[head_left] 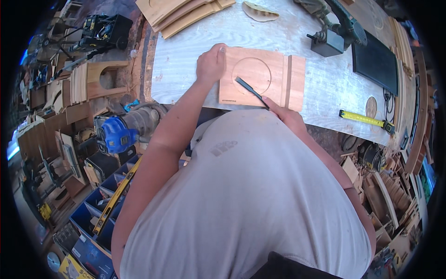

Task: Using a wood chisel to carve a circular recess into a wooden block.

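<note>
A flat wooden board (232, 67) lies on the pale worktable in front of me. It has a round shallow recess (255, 69) in its middle and a straight groove (287, 83) across its right part. My left hand (211, 63) grips the board's left edge near its far corner, fingers closed. In my right hand (289, 117), at the board's near edge, is a dark chisel (251, 89). Its blade points up and left, with the tip over the recess; whether it touches the wood I cannot tell. The chisel's handle is mostly hidden by my fingers.
Shaped wooden pieces (186, 16) are stacked at the table's far left. A half-round pale piece (260, 11), a power tool (341, 28) and a black flat panel (375, 63) lie farther back. An extended yellow tape measure (364, 118) rests at right. A blue machine (118, 134) stands left.
</note>
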`<action>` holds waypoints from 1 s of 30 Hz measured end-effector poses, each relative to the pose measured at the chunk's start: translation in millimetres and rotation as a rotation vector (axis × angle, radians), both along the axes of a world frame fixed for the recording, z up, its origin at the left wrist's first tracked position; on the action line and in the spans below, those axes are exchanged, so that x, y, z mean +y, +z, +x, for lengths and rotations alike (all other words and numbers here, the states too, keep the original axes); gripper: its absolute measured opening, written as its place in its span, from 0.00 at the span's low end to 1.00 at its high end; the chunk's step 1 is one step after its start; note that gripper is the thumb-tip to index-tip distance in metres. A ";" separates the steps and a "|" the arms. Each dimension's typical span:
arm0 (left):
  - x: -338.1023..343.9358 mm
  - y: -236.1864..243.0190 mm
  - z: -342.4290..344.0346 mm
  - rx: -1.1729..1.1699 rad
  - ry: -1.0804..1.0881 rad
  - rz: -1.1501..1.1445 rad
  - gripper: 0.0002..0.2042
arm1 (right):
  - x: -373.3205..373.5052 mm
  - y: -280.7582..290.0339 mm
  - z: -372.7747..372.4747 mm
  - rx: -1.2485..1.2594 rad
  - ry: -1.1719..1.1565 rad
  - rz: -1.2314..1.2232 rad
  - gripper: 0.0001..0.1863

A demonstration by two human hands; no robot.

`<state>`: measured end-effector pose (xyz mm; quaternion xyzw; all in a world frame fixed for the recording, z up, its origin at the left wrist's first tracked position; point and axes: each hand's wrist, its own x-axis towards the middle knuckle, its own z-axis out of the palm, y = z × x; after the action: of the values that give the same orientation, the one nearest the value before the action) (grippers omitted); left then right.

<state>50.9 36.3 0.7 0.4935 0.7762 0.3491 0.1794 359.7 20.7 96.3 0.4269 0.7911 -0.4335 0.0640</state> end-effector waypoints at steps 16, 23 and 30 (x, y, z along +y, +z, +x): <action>-2.0 6.4 7.5 0.028 0.026 -0.060 0.13 | -3.5 4.2 -2.3 0.003 -0.116 -0.144 0.24; -2.5 -2.8 3.8 0.017 0.019 0.013 0.12 | -2.5 -7.9 0.4 0.011 -0.072 0.024 0.24; -0.5 5.8 4.3 0.010 0.003 -0.002 0.13 | -7.3 -8.7 12.8 0.024 -0.049 0.006 0.24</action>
<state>55.2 35.8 6.5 0.4940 0.7782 0.3459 0.1755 372.5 13.4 87.6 0.4411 0.7825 -0.4375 0.0423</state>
